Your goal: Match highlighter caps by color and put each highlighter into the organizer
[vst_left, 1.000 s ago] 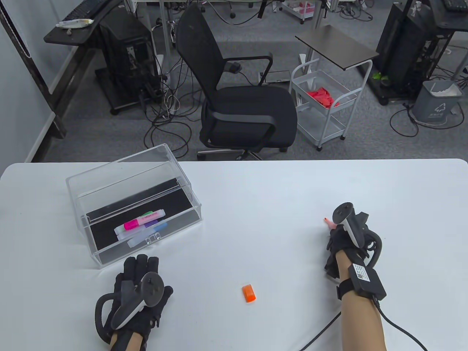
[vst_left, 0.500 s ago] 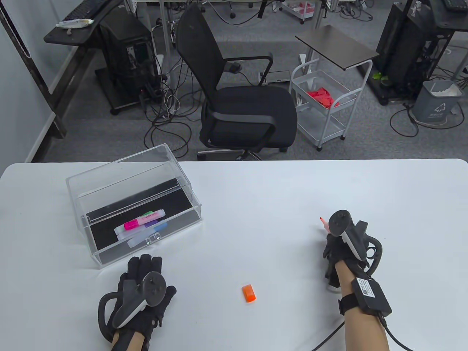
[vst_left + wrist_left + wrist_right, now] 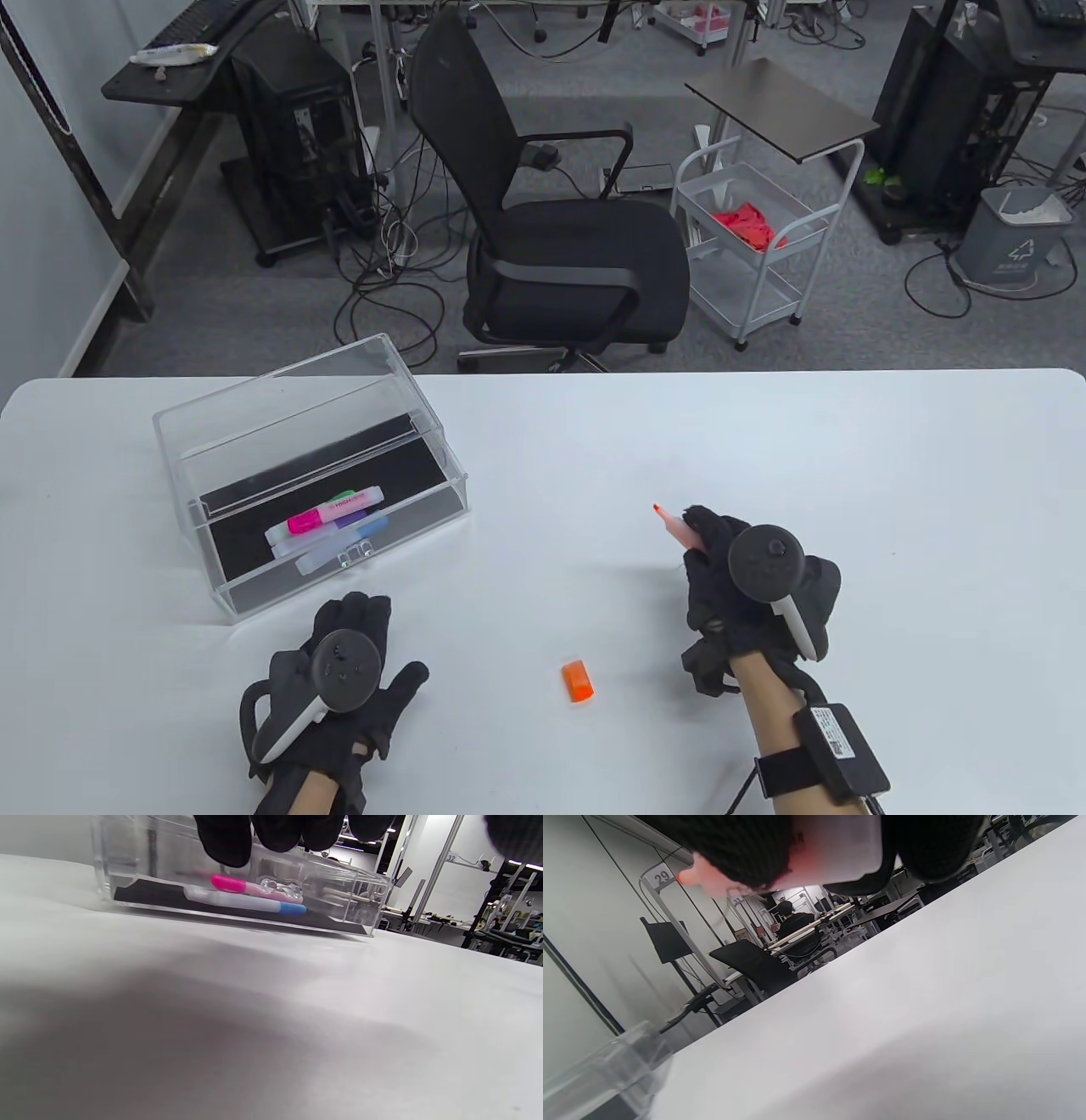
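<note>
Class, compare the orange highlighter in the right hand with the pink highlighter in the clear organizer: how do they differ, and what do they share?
The orange highlighter is uncapped, tip bare; the pink highlighter has its cap on. The orange one is gripped by the right hand above the table; the pink one lies flat inside the organizer. Both have pale barrels.

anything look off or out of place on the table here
Only the orange cap: it lies loose on the table, apart from the uncapped orange highlighter held in the right hand. Nothing is spilled or damaged.
</note>
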`<state>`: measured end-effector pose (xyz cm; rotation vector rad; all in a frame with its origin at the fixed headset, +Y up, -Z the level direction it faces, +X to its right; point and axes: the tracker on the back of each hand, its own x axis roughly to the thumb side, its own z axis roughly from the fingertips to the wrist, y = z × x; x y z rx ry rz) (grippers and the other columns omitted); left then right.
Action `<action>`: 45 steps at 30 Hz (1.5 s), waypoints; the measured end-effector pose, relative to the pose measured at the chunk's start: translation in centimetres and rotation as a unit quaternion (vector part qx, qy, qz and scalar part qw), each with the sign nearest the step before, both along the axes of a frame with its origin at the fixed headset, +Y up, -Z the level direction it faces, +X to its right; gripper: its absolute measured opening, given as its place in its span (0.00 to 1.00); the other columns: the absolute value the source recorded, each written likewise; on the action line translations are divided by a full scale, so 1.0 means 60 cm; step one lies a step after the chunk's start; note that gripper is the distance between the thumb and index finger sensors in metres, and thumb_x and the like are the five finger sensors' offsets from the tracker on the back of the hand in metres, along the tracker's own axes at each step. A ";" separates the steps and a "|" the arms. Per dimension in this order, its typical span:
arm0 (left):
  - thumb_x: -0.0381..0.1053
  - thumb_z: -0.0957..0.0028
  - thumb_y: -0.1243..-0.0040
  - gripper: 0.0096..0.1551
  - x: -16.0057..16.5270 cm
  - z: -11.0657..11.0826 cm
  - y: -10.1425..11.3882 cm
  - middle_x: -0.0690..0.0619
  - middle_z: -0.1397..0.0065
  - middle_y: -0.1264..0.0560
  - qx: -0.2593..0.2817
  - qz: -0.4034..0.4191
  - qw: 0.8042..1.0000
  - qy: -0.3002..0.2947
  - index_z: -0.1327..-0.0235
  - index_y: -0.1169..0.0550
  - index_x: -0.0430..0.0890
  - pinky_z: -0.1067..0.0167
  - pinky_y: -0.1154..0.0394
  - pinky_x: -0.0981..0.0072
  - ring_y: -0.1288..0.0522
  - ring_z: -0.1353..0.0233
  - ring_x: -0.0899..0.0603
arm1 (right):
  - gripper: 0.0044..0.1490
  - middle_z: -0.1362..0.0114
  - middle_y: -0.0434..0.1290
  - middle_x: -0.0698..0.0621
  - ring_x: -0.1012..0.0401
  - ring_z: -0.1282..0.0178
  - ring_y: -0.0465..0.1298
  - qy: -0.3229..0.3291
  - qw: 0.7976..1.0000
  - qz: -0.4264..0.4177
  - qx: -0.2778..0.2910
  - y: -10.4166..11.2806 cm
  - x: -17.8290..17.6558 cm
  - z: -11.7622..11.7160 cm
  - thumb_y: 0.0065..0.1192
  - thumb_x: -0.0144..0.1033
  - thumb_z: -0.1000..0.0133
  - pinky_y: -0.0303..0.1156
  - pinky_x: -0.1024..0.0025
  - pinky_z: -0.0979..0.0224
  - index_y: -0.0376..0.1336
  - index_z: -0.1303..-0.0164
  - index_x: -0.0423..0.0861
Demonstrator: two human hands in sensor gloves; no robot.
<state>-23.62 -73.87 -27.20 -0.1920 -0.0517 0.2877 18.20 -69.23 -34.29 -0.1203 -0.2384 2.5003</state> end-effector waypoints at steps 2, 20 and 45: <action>0.81 0.54 0.59 0.54 0.002 -0.001 -0.001 0.56 0.13 0.59 -0.003 0.026 1.000 -0.004 0.18 0.56 0.59 0.19 0.45 0.44 0.56 0.11 0.39 | 0.33 0.30 0.68 0.47 0.51 0.36 0.75 0.014 1.000 -0.022 0.006 0.004 -0.019 0.013 0.70 0.32 0.52 0.72 0.44 0.35 0.64 0.34 0.57; 0.84 0.53 0.59 0.56 0.039 -0.002 -0.024 0.55 0.12 0.56 -0.063 0.334 0.936 -0.092 0.17 0.55 0.57 0.20 0.42 0.43 0.52 0.11 0.38 | 0.34 0.28 0.63 0.47 0.54 0.35 0.77 0.179 0.977 -0.106 0.048 0.010 -0.207 0.127 0.70 0.29 0.52 0.73 0.49 0.32 0.60 0.35 0.53; 0.80 0.47 0.59 0.47 0.084 0.006 -0.041 0.55 0.11 0.51 -0.109 0.546 0.812 -0.175 0.15 0.46 0.63 0.20 0.42 0.41 0.49 0.10 0.37 | 0.34 0.30 0.60 0.47 0.55 0.37 0.78 0.296 0.940 -0.154 0.066 -0.005 -0.264 0.167 0.71 0.30 0.52 0.75 0.51 0.33 0.56 0.39 0.51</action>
